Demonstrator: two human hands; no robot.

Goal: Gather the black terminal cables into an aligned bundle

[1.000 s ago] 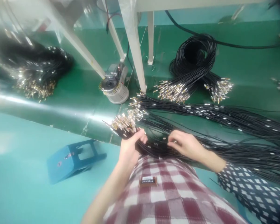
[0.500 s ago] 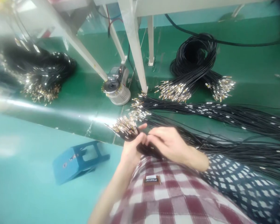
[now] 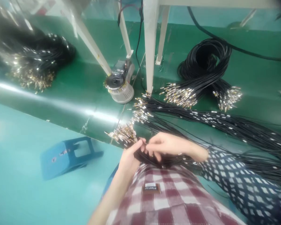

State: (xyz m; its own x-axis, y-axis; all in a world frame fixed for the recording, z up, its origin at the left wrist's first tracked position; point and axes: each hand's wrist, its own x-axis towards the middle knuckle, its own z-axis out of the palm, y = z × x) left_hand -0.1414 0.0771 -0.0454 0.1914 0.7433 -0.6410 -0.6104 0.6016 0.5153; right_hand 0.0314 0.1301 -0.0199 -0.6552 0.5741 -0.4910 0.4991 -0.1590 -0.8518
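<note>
A bundle of black cables [image 3: 170,160] with metal-tipped ends [image 3: 124,133] lies across my front at the edge of the green surface. My left hand [image 3: 133,153] is wrapped round this bundle just behind the tips, its thumb on top. Close beside it, my right hand [image 3: 162,145] has its fingers pinched near the left fingertips, above the bundle; what it pinches is too small to make out. Another long bundle [image 3: 201,116] stretches to the right behind my hands, its metal ends [image 3: 140,111] just beyond the held ones.
A coiled cable bundle [image 3: 206,62] lies at the back right. A white round device [image 3: 120,89] stands by the white table legs [image 3: 151,47]. More cables [image 3: 39,59] are heaped at the left. A blue stool [image 3: 70,156] is on the floor at lower left.
The view has shifted. My right hand has moved slightly relative to the left, its lower fingers now showing below the pinch. My left hand keeps its grip on the bundle.
</note>
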